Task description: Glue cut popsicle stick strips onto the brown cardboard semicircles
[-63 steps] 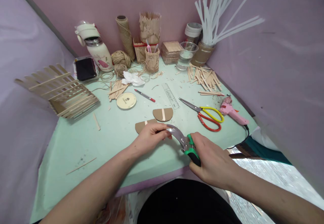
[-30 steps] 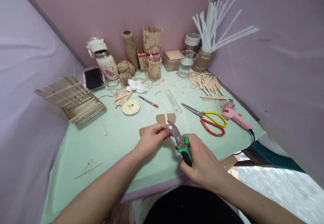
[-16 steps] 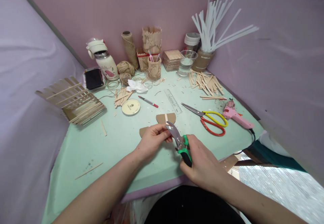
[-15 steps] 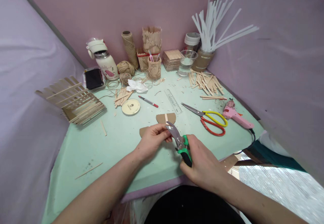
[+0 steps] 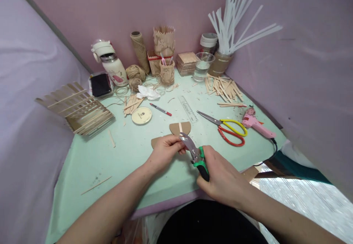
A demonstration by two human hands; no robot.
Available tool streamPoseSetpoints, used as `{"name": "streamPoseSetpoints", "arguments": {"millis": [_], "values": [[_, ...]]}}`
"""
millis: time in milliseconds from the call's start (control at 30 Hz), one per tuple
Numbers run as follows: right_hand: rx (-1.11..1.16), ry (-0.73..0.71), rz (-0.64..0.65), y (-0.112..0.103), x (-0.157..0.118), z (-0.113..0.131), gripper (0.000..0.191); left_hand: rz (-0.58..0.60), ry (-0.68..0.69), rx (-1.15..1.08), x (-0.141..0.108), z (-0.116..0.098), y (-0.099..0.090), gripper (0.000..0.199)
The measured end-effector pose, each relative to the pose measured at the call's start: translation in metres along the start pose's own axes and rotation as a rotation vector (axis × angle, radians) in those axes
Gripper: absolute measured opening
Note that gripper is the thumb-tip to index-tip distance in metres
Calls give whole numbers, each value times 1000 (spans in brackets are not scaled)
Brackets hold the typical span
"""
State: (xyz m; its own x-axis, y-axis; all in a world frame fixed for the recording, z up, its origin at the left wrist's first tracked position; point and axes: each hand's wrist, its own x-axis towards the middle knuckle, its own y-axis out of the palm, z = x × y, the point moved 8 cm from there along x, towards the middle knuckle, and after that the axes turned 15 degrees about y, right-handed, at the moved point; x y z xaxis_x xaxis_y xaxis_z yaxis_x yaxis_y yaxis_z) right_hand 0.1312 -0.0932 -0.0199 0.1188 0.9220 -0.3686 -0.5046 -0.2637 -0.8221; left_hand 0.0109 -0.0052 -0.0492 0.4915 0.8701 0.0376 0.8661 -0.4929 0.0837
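My right hand [image 5: 220,172] grips the green-and-black handles of a pair of pruning shears [image 5: 194,154], whose curved metal blades point up and to the left. Close by the blades, my left hand [image 5: 167,150] is closed in a pinch; what lies between its fingertips is too small and too covered to make out. Just beyond the fingers lies a half-round piece of brown cardboard [image 5: 186,127] with a pale wooden strip [image 5: 181,128] across it. Another cardboard piece [image 5: 154,141] is partly hidden beneath my left hand.
Yellow-and-red-handled scissors [image 5: 231,130] and a pink glue gun [image 5: 256,123] lie to the right. A ruler [image 5: 188,109], a pen [image 5: 160,109] and a round lid [image 5: 141,116] are ahead. A slatted stick basket [image 5: 91,120] stands left; a water cup [image 5: 203,67] stands at the back.
Both hands and the shears keep almost the same pose. The whole view has shifted very slightly.
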Motion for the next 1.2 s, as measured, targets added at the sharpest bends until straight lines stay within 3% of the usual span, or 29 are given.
{"name": "streamPoseSetpoints", "arguments": {"millis": [367, 533, 667, 1000, 1200], "values": [[8, 28, 33, 3, 0, -3, 25, 6, -10, 38, 0, -5, 2, 14], [296, 47, 117, 2, 5, -4, 23, -23, -75, -124, 1, 3, 5, 23], [455, 44, 96, -4, 8, -8, 22, -98, -115, -227, 0, 6, 2, 34], [481, 30, 121, -3, 7, -1, 27, -143, -116, -283, 0, 3, 0, 39], [410, 45, 73, 2, 3, 3, 31, -128, -98, -295, 0, 1, 2, 38]]}}
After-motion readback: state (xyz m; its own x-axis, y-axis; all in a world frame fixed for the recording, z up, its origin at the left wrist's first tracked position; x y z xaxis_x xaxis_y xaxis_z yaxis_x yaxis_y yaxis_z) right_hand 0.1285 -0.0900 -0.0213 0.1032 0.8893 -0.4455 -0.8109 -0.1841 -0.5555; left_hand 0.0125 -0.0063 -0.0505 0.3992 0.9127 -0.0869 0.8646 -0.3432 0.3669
